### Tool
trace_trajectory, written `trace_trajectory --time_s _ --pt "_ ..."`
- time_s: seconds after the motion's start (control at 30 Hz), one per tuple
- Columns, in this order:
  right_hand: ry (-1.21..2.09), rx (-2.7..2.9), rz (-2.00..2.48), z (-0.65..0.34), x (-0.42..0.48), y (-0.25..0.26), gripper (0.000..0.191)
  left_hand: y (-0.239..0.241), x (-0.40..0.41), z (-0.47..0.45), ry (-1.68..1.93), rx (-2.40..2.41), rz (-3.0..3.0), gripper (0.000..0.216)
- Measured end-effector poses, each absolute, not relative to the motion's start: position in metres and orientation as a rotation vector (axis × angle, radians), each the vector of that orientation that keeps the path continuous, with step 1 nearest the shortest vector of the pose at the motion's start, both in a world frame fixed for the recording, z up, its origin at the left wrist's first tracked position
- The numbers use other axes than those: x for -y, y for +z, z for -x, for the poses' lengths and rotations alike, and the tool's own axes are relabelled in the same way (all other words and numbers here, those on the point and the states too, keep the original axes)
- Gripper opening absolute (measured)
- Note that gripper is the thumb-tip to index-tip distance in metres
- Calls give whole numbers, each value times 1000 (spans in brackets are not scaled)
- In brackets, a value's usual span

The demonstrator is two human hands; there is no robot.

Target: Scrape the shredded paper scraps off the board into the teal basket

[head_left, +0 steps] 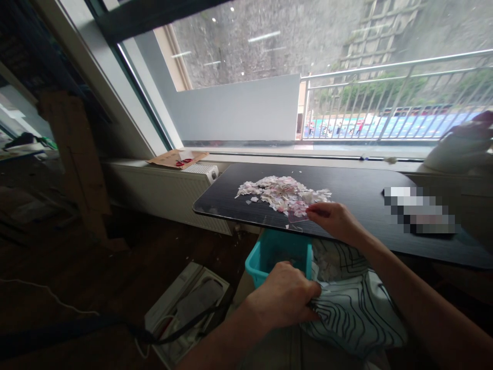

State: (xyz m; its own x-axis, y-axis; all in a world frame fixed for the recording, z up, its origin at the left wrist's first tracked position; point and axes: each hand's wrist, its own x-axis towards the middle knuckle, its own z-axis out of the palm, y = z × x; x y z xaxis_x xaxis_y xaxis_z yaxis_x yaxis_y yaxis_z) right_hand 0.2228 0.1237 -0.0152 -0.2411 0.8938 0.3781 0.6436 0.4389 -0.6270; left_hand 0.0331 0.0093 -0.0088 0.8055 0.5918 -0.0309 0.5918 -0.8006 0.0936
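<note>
A loose heap of small white and pinkish paper-like scraps (283,191) lies on the dark tabletop (354,192). At the heap's near edge, my right hand (333,216) pinches a thin, clear pinkish sheet (298,216) between thumb and fingers. Lower down, my left hand (279,295) is closed on the edge of a pale cloth (358,308) with dark wavy lines, possibly a bag. Just behind that hand, below the table edge, is a teal plastic bin (256,257); the hand covers part of its rim.
A blurred-out object (419,210) lies on the table's right side. On the floor at the lower left stands an open white box (188,308) with cables. Red-handled scissors (184,162) rest on cardboard over the radiator (192,180). A large window runs behind the table.
</note>
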Motion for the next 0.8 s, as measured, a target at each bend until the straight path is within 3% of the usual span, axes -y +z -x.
trace_trajectory --time_s 0.33,0.6,0.8 --pt "220 2022 1441 -230 -116 0 28 -8 -9 -31 -8 -981 -2848 27" --pt "483 2025 1250 -214 -113 -7 27 -5 -9 -28 -58 -985 -2814 25" --pt "309 2066 1344 -219 -114 -2 26 -5 -9 -27 -50 -1022 -2785 25"
